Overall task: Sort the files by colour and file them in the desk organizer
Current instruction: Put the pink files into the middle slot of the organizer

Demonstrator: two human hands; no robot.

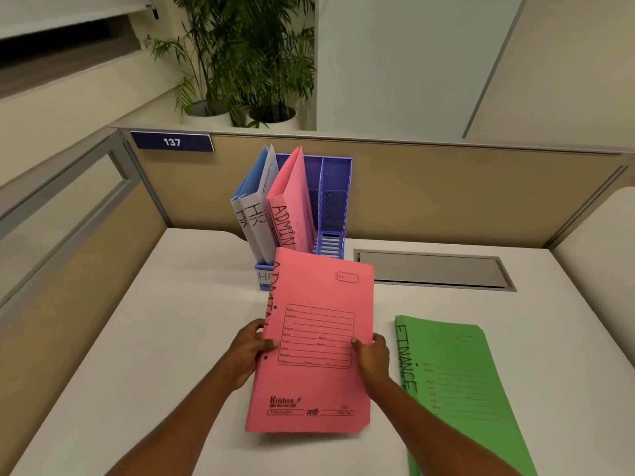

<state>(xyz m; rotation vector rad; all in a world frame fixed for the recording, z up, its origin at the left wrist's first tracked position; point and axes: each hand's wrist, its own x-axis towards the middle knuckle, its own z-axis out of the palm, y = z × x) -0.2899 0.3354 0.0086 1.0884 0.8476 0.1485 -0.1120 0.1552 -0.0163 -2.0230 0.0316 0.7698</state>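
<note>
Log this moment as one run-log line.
left hand + right hand: holding pink file | organizer: blue, pink filed | green files: on desk

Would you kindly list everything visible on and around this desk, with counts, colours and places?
Pink file: one, held above the desk, marked ADMIN.
Filed pink file: at least one, middle slot, marked ADMIN.
HR files: two, blue and white, left slot.
Green files: small stack, desk right, marked FINANCE.
Desk organizer: one, purple, desk rear; right slot empty.
Cable hatch: one, grey, desk rear right.
Number plate: one, navy, partition, 137.
Potted plants: two pots, behind partition.
Left hand: grips file's left edge.
Right hand: grips right edge.
</note>
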